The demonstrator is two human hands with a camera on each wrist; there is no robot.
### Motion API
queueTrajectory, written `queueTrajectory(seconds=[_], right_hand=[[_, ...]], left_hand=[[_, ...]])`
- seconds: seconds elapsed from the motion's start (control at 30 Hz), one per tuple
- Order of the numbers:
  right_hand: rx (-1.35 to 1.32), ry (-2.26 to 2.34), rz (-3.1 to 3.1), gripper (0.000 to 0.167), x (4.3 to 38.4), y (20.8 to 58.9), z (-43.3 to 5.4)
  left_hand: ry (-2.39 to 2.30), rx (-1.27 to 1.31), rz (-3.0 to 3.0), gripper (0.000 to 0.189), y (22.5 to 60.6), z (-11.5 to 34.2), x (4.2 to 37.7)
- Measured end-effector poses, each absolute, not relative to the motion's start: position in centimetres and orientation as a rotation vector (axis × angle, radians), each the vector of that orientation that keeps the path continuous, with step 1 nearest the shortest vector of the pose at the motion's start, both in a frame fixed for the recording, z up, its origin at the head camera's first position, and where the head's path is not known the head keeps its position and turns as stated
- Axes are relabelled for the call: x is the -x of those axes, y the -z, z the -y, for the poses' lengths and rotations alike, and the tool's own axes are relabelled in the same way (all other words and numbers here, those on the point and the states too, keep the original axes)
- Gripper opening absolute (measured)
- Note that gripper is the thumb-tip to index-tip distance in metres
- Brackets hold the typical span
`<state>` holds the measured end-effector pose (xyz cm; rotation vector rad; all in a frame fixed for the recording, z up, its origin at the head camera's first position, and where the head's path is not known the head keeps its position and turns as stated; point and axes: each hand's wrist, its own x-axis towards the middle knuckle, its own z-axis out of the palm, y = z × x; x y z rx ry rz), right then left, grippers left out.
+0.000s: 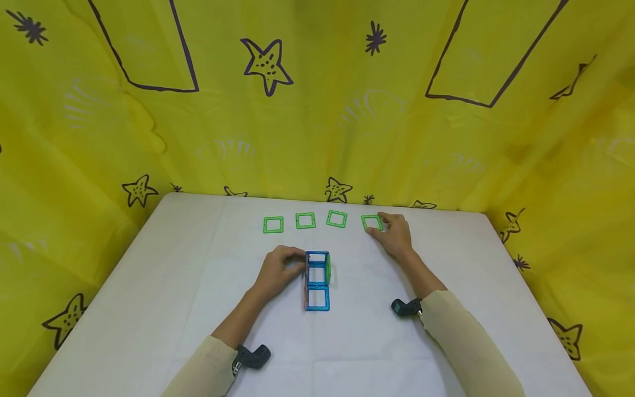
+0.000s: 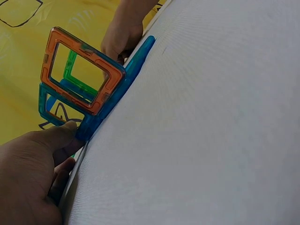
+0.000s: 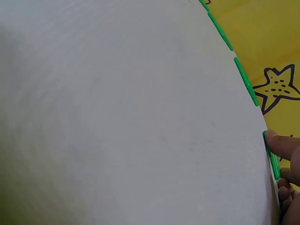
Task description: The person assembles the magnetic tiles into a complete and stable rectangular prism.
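Observation:
A small structure of frame-like magnetic tiles (image 1: pixel 318 285) stands mid-table, with blue tiles on its base and far end. Its left side carries an orange tile (image 2: pixel 110 86), its right side a green tile (image 1: pixel 328 269). My left hand (image 1: pixel 275 273) holds the structure's far left corner, thumb and finger at the blue edge. Farther back and to the right, my right hand (image 1: pixel 396 237) pinches a green square magnetic tile (image 1: pixel 364 221) between thumb and finger. That tile lies flat at the table's surface.
Three more green square tiles, the left one (image 1: pixel 273 231), middle one (image 1: pixel 305 227) and right one (image 1: pixel 337 226), lie in a row toward the back of the white table (image 1: pixel 238 331). A yellow patterned curtain (image 1: pixel 307 121) hangs behind and along both sides.

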<state>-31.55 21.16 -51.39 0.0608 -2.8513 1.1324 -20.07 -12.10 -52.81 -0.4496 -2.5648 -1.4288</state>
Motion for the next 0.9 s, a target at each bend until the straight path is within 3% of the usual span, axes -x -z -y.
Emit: queueTrajectory(seconds=[0.5,0.73,0.9], right_hand=[[-0.010,-1.406,2.609,0.071,30.8,51.9,-21.6],[-0.068,-1.439,2.548,0.037,30.2,51.6,-22.0],[-0.061,-1.451,2.569,0.033,29.8,51.6,-22.1]], left_hand=[[1.397,0.442,2.584,0.024,53.1,12.1,20.1],[1.402,0.450,2.580,0.025,53.0,12.1,20.0],[1.392,0.458,2.572,0.024,52.9,12.1,20.1]])
